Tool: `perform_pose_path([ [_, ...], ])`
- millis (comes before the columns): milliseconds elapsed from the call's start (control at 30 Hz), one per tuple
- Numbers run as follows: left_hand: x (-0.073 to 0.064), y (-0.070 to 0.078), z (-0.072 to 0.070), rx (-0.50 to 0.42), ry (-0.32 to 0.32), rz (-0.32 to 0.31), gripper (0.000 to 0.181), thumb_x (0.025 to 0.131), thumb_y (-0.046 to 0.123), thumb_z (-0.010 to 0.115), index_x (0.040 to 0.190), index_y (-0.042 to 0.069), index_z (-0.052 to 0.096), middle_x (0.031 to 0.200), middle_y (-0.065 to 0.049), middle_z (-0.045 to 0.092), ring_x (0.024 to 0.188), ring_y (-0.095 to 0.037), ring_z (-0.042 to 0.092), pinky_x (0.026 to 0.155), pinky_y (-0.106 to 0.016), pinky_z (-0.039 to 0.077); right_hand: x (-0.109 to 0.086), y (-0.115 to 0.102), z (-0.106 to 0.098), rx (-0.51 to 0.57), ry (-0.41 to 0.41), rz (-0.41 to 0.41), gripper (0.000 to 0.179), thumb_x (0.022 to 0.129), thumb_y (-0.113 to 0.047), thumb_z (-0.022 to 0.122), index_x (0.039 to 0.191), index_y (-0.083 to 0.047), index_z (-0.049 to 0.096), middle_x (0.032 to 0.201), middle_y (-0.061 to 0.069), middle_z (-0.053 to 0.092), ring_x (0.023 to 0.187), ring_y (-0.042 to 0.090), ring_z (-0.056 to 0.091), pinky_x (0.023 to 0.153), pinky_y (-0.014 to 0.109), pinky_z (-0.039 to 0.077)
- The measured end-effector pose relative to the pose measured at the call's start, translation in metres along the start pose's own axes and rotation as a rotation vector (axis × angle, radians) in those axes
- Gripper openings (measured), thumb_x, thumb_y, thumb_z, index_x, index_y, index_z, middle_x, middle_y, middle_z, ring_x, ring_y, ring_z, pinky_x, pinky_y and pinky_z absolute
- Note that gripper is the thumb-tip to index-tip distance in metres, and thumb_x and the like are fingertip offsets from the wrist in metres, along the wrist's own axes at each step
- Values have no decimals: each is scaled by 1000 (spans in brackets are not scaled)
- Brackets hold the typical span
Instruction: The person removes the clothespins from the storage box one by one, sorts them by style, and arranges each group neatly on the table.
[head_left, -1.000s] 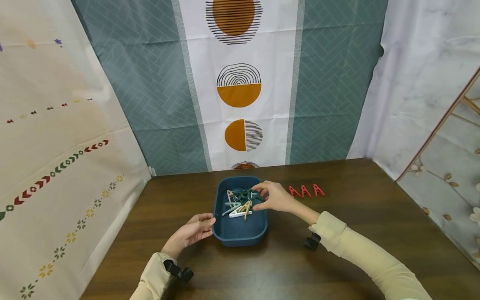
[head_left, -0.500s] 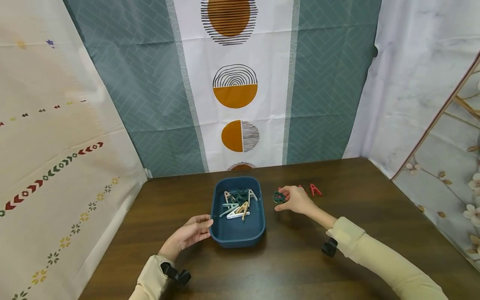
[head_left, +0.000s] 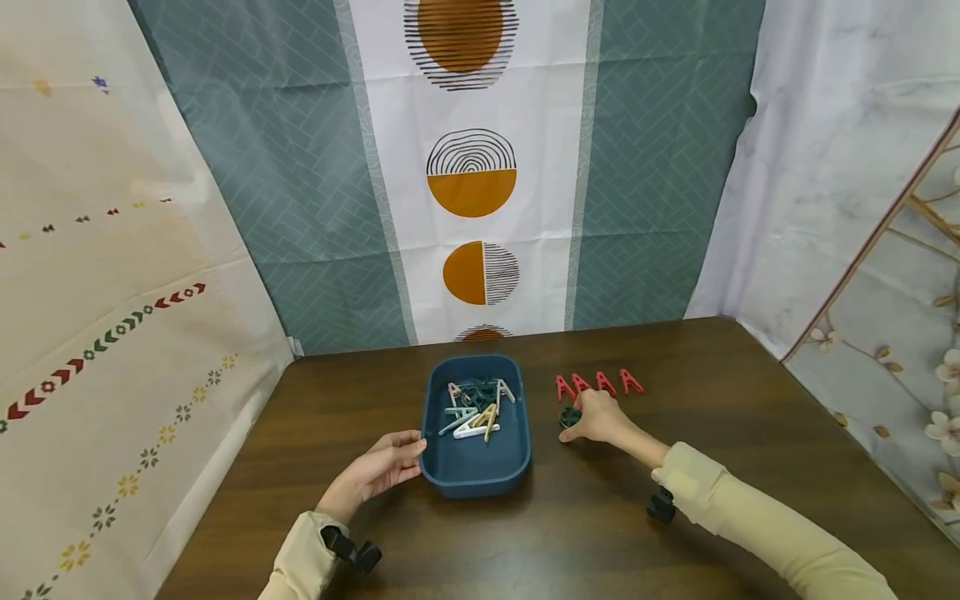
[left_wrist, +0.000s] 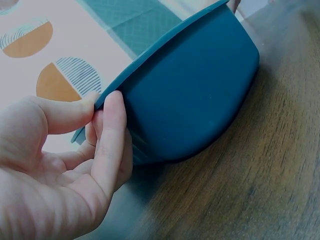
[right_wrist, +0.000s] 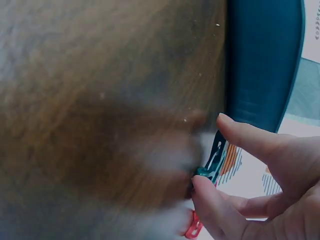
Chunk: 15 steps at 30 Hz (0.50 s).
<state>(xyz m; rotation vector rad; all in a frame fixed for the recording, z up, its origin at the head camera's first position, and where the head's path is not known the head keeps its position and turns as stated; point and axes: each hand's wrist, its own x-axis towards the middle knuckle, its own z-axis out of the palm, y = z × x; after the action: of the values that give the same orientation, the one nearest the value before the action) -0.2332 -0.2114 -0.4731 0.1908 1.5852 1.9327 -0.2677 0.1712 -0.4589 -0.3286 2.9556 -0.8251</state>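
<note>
A dark blue plastic bin (head_left: 476, 487) stands on the table. My left hand (head_left: 375, 471) pinches its left rim, thumb on top and fingers against the outer wall in the left wrist view (left_wrist: 190, 95). My right hand (head_left: 600, 419) is right of the bin, low over the table. Between its thumb and fingertips it holds a dark green clip (right_wrist: 216, 159) with a slotted body, partly hidden by the fingers in the head view. Just beyond the hand lie several red clothespins (head_left: 630, 381) in a row. White, beige and pale blue clothespins (head_left: 474, 427) and dark green clips (head_left: 477, 395) lie heaped inside the bin.
The dark brown wooden table (head_left: 480, 550) reaches back to a hanging cloth (head_left: 652, 208) with a green and white print. Pale patterned cloth (head_left: 112, 375) borders the left side, and a floral one (head_left: 885, 375) the right.
My right hand has come out of the bin with the dark green clip and moved right, then down toward the table in front of the red clothespins. My left hand keeps its hold on the rim.
</note>
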Motion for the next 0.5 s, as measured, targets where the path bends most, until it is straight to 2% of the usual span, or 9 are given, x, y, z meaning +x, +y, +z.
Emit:
perform_pose_path([
  [100,0,1,0,-3,4,-1,22,101,8,47,120,-3,42,87,1,63,74,-6,66,75,-20,57,0,-3,2,-3,5,-4,67,64,-26,90,57,-14,25,56,-5,13,52,10,11,51,24,11],
  [233,0,1,-1,-2,25,-8,25,100,9,51,120,-3,43,88,1,63,75,-7,66,75,-20,57,0,-6,3,-57,-1,16,71,62,-31,91,53,-17,22,54,-7,11,50,9,10,49,23,9],
  [300,0,1,-1,0,29,-12,27,99,10,52,121,-3,43,88,1,63,76,-7,66,75,-19,57,1,-9,2,-93,-8,42,66,62,-36,91,53,-15,29,53,-6,16,50,9,13,47,23,11],
  [367,0,1,-1,1,28,-12,27,99,11,52,121,-3,42,89,1,63,77,-7,65,76,-20,57,2,-12,-2,-124,1,53,55,63,-40,90,59,-11,44,56,-5,29,50,10,22,44,23,15],
  [433,0,1,-1,4,25,-10,26,100,10,50,121,-3,42,89,0,63,77,-7,65,76,-20,57,3,-16,-7,-137,22,38,48,66,-42,87,72,-5,56,63,0,44,54,13,33,44,25,22],
  [500,0,0,0,7,24,-7,25,100,8,49,121,-3,42,89,0,63,77,-7,65,75,-20,57,4,-20,-12,-145,60,-12,49,71,-42,84,89,-2,63,77,6,58,63,17,47,47,26,33],
])
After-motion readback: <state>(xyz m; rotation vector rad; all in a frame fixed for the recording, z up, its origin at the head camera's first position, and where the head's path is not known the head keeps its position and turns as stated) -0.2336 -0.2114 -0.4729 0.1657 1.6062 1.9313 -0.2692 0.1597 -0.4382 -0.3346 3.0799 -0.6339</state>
